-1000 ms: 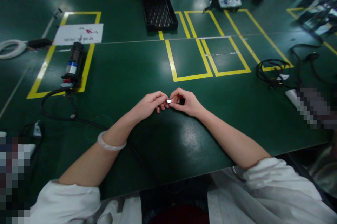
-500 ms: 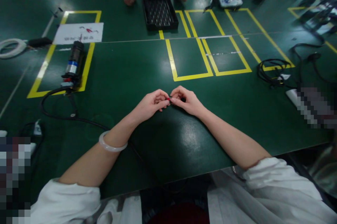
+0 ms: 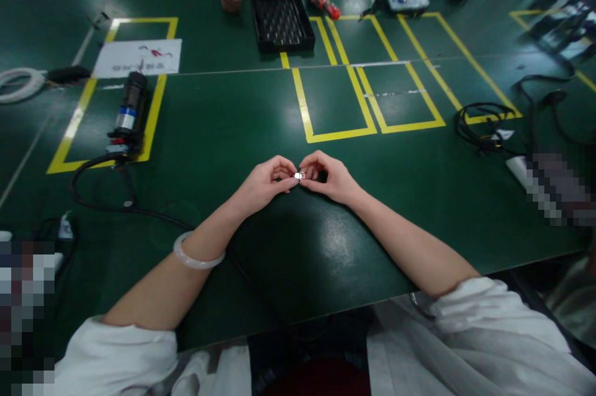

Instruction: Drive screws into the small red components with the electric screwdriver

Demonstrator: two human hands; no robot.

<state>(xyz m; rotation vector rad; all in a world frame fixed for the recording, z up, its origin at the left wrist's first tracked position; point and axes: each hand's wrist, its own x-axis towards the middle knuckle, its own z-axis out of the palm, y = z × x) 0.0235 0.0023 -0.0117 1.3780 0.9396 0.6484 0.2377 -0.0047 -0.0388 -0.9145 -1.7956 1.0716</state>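
Over the tabletop [image 3: 223,110], at six o'clock from the black tray [image 3: 286,45], a small shiny piece [image 3: 298,176] is held from both sides. Left hand [image 3: 266,185]: grip narrow, pinching its nine-o'clock end. Right hand [image 3: 335,180]: grip narrow, pinching its three-o'clock end. From its look, the piece is probably light, stiff and smooth enough to slip; whether it is fragile cannot be told. Best held, it seems, by a gentle pinch at both ends, middle left uncovered
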